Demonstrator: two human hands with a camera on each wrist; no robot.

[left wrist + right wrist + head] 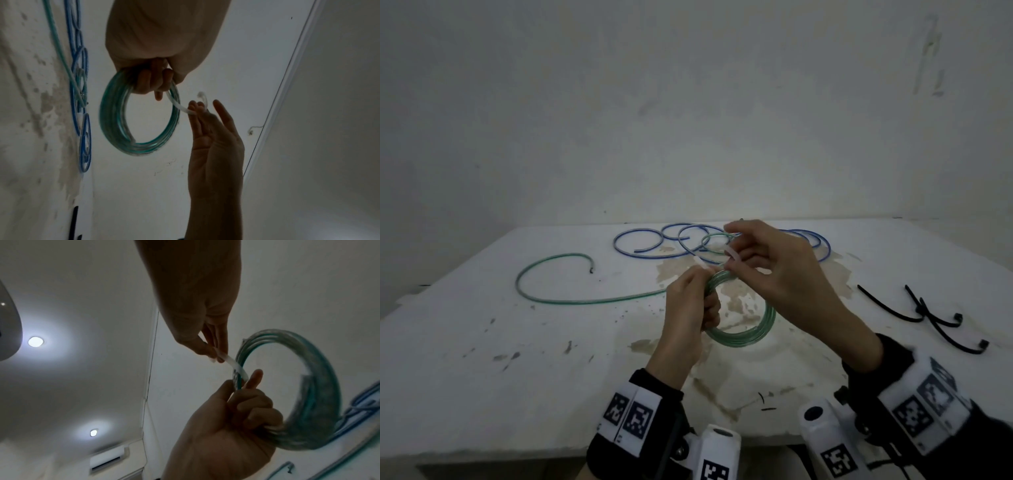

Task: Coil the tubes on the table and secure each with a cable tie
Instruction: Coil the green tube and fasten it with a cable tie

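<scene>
A green tube is wound into a coil [751, 337] that my left hand [693, 303] grips by its left side, held just above the table. A white cable tie [732, 255] runs from the coil's top up to my right hand [756, 255], which pinches the tie's free end. The left wrist view shows my left hand [152, 81] curled round the coil [115, 123], with the tie [180, 108] curving to my right hand [202, 112]. The green tube's loose tail [558, 298] trails left on the table. A blue tube [640, 251] lies in loose loops at the back.
Several black cable ties [931, 317] lie on the white, stained table [517, 377] at the right. The table's back edge meets a plain wall. Its front edge runs just ahead of my wrists.
</scene>
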